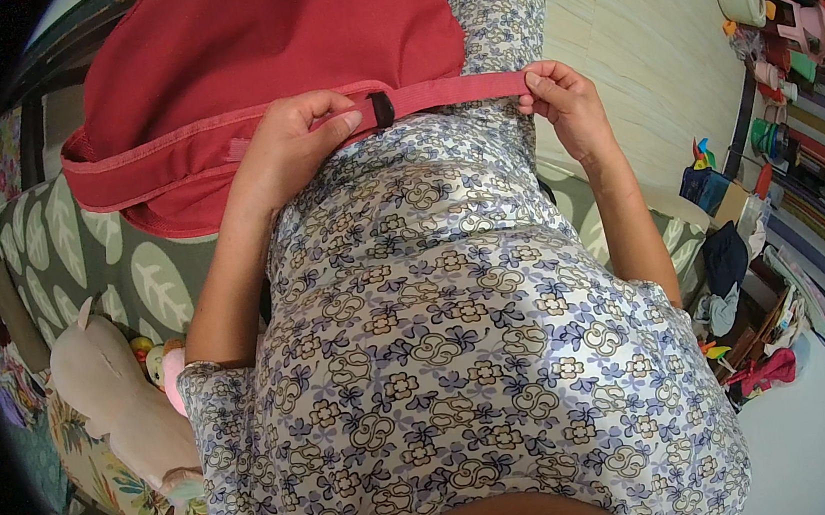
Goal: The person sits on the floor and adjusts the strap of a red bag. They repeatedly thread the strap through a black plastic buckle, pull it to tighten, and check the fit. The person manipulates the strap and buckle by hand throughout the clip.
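A red fabric bag [269, 39] lies across the lap and the seat, at the upper left. Its padded strap [168, 156] loops out along the near edge. My left hand [305, 137] pinches the strap just left of a black plastic buckle [383, 110]. From the buckle a flat pink-red webbing strap [459, 91] runs to the right, looking fairly straight. My right hand [554, 95] grips the end of that webbing between thumb and fingers, above the patterned cloth over the leg. Part of the strap is hidden behind my left hand.
Beneath me is a sofa with a leaf-patterned cover [158, 277]. A plush toy [112, 379] lies on a floral cushion [113, 492] at left. Tiled floor [631, 46] extends at upper right, beside shelves [800, 66] crowded with household items.
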A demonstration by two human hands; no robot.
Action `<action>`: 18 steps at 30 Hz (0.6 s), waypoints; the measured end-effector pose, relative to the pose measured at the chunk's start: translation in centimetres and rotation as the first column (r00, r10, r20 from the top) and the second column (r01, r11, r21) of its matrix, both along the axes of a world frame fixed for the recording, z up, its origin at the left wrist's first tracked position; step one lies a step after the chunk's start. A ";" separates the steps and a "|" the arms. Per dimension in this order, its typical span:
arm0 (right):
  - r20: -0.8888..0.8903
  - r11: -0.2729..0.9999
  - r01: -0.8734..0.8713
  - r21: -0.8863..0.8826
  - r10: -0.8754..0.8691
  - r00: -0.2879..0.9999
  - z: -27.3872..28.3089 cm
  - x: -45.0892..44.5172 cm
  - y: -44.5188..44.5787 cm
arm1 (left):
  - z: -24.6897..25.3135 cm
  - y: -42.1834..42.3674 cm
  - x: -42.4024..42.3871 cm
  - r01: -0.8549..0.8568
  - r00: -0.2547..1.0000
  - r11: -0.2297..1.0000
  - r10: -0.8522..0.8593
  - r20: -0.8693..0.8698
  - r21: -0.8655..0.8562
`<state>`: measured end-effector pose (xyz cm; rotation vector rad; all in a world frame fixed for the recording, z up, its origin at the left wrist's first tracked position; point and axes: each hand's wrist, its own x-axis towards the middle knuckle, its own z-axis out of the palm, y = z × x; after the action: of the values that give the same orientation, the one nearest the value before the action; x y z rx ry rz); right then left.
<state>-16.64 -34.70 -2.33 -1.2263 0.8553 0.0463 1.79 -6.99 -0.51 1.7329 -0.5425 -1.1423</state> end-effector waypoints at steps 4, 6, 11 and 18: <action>-0.012 1.000 -0.012 -0.013 0.012 1.000 -0.4 -0.2 0.0 | -0.4 0.5 0.4 0.028 0.999 0.999 -0.027 -0.022 0.027; -0.038 0.999 -0.037 -0.035 0.036 0.999 -0.7 -0.3 0.1 | 0.2 0.6 0.8 0.064 0.997 0.996 -0.067 0.047 0.068; -0.062 0.992 -0.061 -0.111 0.054 0.997 -1.1 0.1 0.6 | 2.7 0.6 1.1 0.073 0.982 0.990 -0.093 0.166 0.123; -0.065 0.990 -0.074 -0.119 0.066 0.996 -1.0 0.0 0.5 | 5.2 3.1 3.4 0.127 0.956 0.990 -0.138 0.257 0.057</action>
<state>-16.60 -34.15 -3.30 -1.3745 0.8778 0.0899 5.22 -3.86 4.69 1.9194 -0.8122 -1.0275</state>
